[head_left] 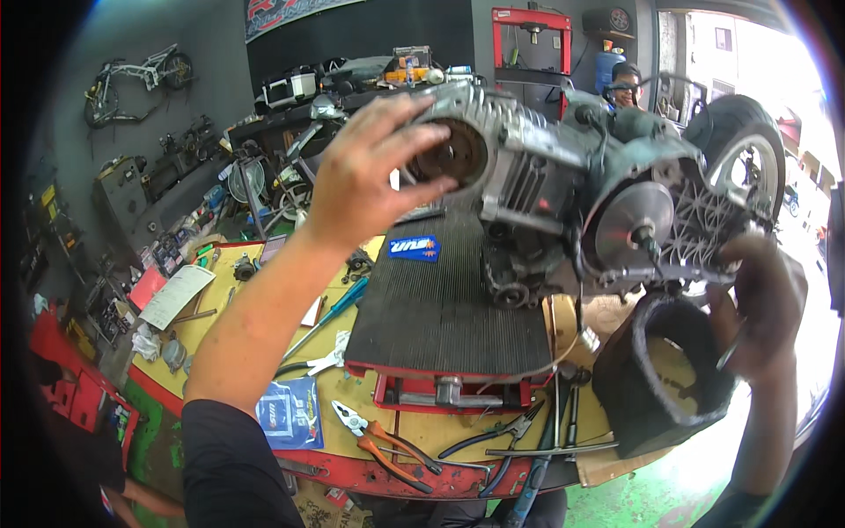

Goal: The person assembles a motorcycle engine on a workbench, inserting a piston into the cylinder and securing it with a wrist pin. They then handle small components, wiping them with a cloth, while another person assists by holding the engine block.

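A scooter engine (pixel 537 185) with its rear wheel (pixel 748 158) attached rests on a black ribbed lift platform (pixel 449 308). My left hand (pixel 365 167) is closed on the engine's left end, its fingers and thumb bent around the rim of a round opening. A metal pulley disc (pixel 634 220) shows on the engine's near side. Beside the casing at the right is my right hand (pixel 766 304), smeared by motion. Its grip is not readable, though a small shiny metal piece shows at its fingers. Below that hand stands a dark, open-topped bin (pixel 651 370).
Orange-handled pliers (pixel 378 440), blue-handled pliers (pixel 497 436), a blue screwdriver (pixel 330 317) and a blue packet (pixel 290 412) lie on the yellow bench (pixel 238 370). A blue card (pixel 414 248) is on the platform. Another person (pixel 625 84) is behind the engine; a red press (pixel 531 44) stands farther back.
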`<state>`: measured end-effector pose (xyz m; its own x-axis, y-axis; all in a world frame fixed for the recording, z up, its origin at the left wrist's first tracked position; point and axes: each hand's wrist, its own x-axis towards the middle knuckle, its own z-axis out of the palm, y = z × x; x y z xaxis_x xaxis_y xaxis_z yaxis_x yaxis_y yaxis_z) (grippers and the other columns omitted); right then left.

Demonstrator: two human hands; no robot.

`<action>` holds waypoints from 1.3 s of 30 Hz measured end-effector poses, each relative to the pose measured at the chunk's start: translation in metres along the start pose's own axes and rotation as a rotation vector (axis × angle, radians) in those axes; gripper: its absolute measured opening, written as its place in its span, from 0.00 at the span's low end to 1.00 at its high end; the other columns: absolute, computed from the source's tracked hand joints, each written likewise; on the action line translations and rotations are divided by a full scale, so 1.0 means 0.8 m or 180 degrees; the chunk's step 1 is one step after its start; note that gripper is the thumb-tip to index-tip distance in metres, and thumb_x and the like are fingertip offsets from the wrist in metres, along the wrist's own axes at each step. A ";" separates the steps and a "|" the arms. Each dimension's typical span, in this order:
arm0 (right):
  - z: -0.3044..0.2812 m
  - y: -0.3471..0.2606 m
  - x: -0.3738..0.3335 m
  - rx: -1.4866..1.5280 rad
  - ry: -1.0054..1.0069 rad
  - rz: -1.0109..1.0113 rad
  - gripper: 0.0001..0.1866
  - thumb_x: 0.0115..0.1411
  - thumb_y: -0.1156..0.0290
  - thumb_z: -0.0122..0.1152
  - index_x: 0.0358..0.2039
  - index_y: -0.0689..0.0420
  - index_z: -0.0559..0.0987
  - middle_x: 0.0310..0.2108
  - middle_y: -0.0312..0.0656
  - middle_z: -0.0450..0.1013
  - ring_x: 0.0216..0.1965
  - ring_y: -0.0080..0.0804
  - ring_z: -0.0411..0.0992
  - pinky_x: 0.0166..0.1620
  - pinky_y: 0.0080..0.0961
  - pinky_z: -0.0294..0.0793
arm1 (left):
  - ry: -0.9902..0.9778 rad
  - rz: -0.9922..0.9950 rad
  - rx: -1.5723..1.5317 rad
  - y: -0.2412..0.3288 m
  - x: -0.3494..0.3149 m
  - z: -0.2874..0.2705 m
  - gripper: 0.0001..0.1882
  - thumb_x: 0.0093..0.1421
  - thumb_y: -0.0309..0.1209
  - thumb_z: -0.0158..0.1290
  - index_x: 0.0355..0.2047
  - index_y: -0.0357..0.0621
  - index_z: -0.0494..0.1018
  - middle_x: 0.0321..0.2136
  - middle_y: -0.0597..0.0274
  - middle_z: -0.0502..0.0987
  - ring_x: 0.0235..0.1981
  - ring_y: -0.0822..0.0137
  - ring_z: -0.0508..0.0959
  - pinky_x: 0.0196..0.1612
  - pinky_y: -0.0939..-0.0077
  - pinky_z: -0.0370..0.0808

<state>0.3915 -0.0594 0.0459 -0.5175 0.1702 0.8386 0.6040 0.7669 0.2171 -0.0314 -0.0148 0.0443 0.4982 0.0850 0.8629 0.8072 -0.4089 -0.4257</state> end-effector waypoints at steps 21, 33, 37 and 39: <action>-0.151 -0.156 -0.092 0.2530 -0.1930 0.4978 0.09 0.65 0.70 0.69 0.39 0.62 0.81 0.18 0.27 0.67 0.21 0.11 0.60 0.23 0.17 0.56 | -0.0714 -0.1481 -0.0560 0.030 0.031 -0.028 0.21 0.50 0.28 0.70 0.44 0.49 0.77 0.61 0.61 0.72 0.65 0.45 0.70 0.65 0.48 0.73; -0.330 -0.200 -0.386 0.0450 -0.3225 0.5286 0.24 0.56 0.61 0.71 0.48 0.60 0.78 0.27 0.47 0.78 0.27 0.36 0.77 0.33 0.35 0.76 | -0.1323 -0.3062 -0.1106 0.191 -0.008 -0.230 0.24 0.54 0.29 0.69 0.52 0.48 0.77 0.59 0.51 0.72 0.62 0.45 0.72 0.63 0.52 0.72; -0.349 -0.187 -0.414 0.0447 -0.3872 0.5278 0.23 0.56 0.65 0.70 0.50 0.61 0.77 0.29 0.48 0.78 0.28 0.37 0.77 0.33 0.35 0.76 | -0.1945 -0.3980 -0.0955 0.319 -0.125 -0.383 0.26 0.56 0.31 0.68 0.55 0.48 0.75 0.55 0.49 0.72 0.57 0.44 0.74 0.59 0.53 0.74; -0.354 -0.181 -0.420 0.0577 -0.4198 0.5174 0.23 0.56 0.67 0.69 0.50 0.61 0.76 0.30 0.49 0.79 0.28 0.38 0.78 0.34 0.35 0.77 | -0.2384 -0.4521 -0.0917 0.386 -0.176 -0.468 0.26 0.59 0.34 0.66 0.57 0.45 0.73 0.55 0.46 0.72 0.55 0.43 0.75 0.55 0.54 0.75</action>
<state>0.6496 -0.4031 -0.1255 0.2207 0.7625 -0.6082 0.8386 -0.4668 -0.2809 0.0290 -0.4933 -0.1066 -0.4490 0.8824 0.1405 0.6858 0.2396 0.6872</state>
